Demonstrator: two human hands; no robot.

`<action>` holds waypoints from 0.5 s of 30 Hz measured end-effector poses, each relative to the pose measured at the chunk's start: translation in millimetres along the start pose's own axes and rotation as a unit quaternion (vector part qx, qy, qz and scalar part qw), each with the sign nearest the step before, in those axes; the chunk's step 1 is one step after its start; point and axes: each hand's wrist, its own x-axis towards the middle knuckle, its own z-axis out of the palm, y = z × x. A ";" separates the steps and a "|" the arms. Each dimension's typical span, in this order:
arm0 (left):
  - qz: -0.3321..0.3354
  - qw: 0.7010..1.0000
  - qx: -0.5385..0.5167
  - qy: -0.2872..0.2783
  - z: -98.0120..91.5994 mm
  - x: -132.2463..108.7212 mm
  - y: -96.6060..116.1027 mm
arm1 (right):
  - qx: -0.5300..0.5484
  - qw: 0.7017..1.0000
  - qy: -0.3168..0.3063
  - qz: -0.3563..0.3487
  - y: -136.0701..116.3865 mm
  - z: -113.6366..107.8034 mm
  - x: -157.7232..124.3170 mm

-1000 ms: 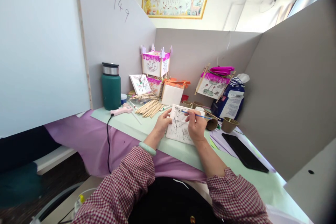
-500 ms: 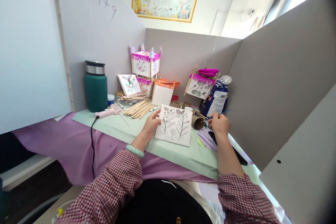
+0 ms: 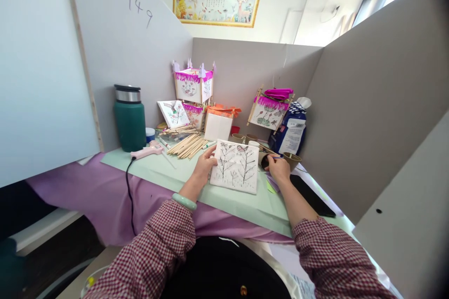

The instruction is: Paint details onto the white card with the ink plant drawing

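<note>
My left hand [image 3: 204, 167] grips the left edge of a white square panel [image 3: 234, 167], tilted up toward me above the table. Black tree-like branches and small reddish marks are painted on it. To its right, my right hand [image 3: 279, 169] is closed around a thin blue paintbrush [image 3: 278, 157]. The brush tip is hidden by the fingers. Those fingers are at the mouth of a brown cardboard tube [image 3: 261, 159] lying on its side behind the panel; I cannot tell whether they touch it.
Bamboo sticks [image 3: 187, 145], a pink glue gun [image 3: 147, 149] and a green bottle [image 3: 129, 119] are on the left. Paper lanterns [image 3: 194, 86] stand at the back, one hanging lantern [image 3: 267, 114] tilted. A black phone [image 3: 310, 195] and blue tissue pack [image 3: 291, 131] are on the right.
My right hand has moved left with the paintbrush, to the mouth of the cardboard tube. A second brown tube now shows to its right. My left hand keeps holding the panel.
</note>
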 end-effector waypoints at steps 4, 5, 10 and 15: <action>0.000 1.000 0.005 0.003 0.5 -0.6 0.2 | -0.023 1.000 -0.002 0.010 4.6 4.9 4.1; -0.001 1.000 0.005 0.004 0.5 -0.9 0.5 | -0.028 1.000 0.002 0.011 5.7 5.8 5.0; -0.004 1.000 0.002 0.001 0.7 -2.2 2.0 | -0.042 0.999 0.016 0.011 10.7 10.0 8.2; -0.009 1.000 0.001 -0.004 1.6 -3.3 3.9 | -0.029 0.999 0.017 -0.001 13.6 13.0 8.4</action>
